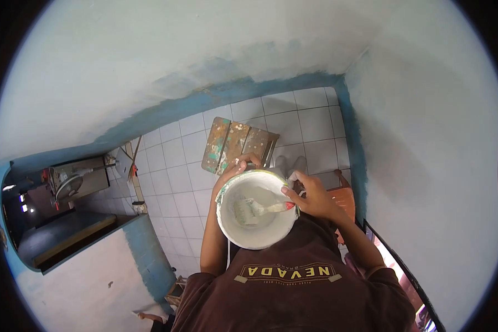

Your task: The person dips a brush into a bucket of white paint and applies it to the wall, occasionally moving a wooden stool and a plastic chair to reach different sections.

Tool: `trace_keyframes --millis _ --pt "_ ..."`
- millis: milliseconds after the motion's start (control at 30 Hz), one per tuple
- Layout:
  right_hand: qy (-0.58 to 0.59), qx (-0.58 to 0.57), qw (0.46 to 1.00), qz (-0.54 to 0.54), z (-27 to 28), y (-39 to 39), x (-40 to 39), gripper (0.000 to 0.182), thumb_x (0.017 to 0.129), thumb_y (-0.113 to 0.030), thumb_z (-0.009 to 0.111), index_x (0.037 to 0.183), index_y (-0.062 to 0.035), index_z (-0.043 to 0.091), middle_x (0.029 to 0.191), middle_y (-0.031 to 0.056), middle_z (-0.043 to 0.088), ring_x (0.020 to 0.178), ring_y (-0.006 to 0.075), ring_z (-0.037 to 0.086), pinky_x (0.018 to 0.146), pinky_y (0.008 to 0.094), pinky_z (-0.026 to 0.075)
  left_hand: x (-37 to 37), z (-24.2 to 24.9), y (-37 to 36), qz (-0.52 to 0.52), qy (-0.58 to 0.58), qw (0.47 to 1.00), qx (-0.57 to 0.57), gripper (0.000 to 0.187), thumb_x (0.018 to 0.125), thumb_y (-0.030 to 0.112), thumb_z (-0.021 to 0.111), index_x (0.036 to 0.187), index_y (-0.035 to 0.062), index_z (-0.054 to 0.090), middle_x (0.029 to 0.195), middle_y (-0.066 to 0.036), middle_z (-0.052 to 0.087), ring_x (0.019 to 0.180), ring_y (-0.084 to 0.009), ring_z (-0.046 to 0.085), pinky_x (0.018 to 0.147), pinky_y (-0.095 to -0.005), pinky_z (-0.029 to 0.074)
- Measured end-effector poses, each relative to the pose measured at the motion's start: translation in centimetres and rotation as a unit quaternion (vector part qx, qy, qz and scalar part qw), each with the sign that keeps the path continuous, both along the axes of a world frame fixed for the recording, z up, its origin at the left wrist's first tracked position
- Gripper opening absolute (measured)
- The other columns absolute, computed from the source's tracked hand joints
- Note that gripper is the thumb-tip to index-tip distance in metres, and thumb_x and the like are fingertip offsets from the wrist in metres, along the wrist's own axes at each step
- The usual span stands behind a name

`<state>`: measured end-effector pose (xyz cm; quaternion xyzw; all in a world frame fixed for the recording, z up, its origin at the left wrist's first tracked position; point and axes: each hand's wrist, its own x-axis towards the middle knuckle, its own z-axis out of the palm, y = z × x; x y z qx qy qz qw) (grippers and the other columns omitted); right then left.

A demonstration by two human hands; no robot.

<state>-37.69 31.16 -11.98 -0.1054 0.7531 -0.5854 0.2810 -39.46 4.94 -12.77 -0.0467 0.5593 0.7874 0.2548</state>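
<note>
A white bucket [227, 224] with pale paint inside is held against my dark shirt. A paintbrush [268, 209] lies in it, its bristles coated with paint at the left and its red-tipped handle toward the right rim. My left hand [238, 167] grips the far-left rim of the bucket, with white paint on the fingers. At the right rim is my right hand [311, 196], its fingers bent close together by the brush handle's red end; whether they pinch the handle or the rim is hard to tell.
A paint-spattered wooden stool or board [235, 145] stands on the tiled floor [174, 155] ahead. White walls with a blue lower band [166, 113] surround it. An orange chair [343, 205] is at right, a fan [69, 187] at left. Another person's hand [146, 316] shows at lower left.
</note>
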Motion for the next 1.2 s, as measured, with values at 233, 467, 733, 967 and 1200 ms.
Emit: trace_keyframes --millis 233,467,733,967,1200 --pt "-0.018 -0.038 0.999 0.022 0.2 -2.1 1.6 0.033 0.099 -0.029 0.062 0.093 0.0027 0.055 0.072 0.0195 0.062 0.064 0.0208 0.062 0.061 0.0381 0.045 3.4 1.1 -4.4 0.045 -0.008 0.999 -0.016 0.065 0.097 0.058 0.052 0.115 -0.0046 0.06 0.107 -0.013 0.063 0.097 -0.0208 0.063 0.085 -0.0329 0.051" --pt "0.035 0.012 0.999 -0.008 -2.0 -7.9 0.6 0.03 0.102 -0.026 0.059 0.094 0.0014 0.051 0.069 0.0121 0.051 0.059 0.0166 0.043 0.056 0.0355 0.037 5.7 -2.7 -11.0 0.066 -0.144 0.979 -0.126 0.062 0.098 0.036 0.063 0.146 0.0005 0.045 0.136 -0.011 0.055 0.123 -0.0197 0.052 0.105 -0.0319 0.041" --pt "-0.024 0.035 0.986 -0.16 -18.6 -20.3 -0.4 0.034 0.097 -0.035 0.065 0.093 -0.0029 0.057 0.067 0.0116 0.06 0.058 0.0187 0.055 0.057 0.0354 0.043 0.5 -15.4 -20.9 -0.005 -0.01 0.95 -0.311 0.033 0.099 0.023 0.062 0.123 0.0005 0.067 0.122 -0.013 0.066 0.112 -0.0222 0.061 0.097 -0.0349 0.047" --pt "-0.046 0.094 0.95 -0.294 -23.1 -24.9 1.6 0.039 0.095 -0.04 0.068 0.091 -0.0014 0.061 0.073 0.0074 0.065 0.065 0.0155 0.059 0.064 0.0326 0.047 -2.8 -21.5 -24.8 -0.033 0.014 0.942 -0.333 0.04 0.095 0.031 0.069 0.126 0.0064 0.068 0.109 -0.015 0.07 0.101 -0.0241 0.066 0.09 -0.0342 0.051" --pt "-0.158 0.049 0.913 -0.372 -23.9 -24.6 4.0 0.046 0.097 -0.047 0.064 0.097 -0.0008 0.063 0.079 0.0057 0.063 0.07 0.0121 0.058 0.062 0.0284 0.049 -3.1 -21.5 -28.1 -0.021 -0.106 0.974 -0.201 0.04 0.102 0.037 0.057 0.124 0.005 0.068 0.107 -0.007 0.07 0.096 -0.0167 0.064 0.087 -0.0322 0.051"
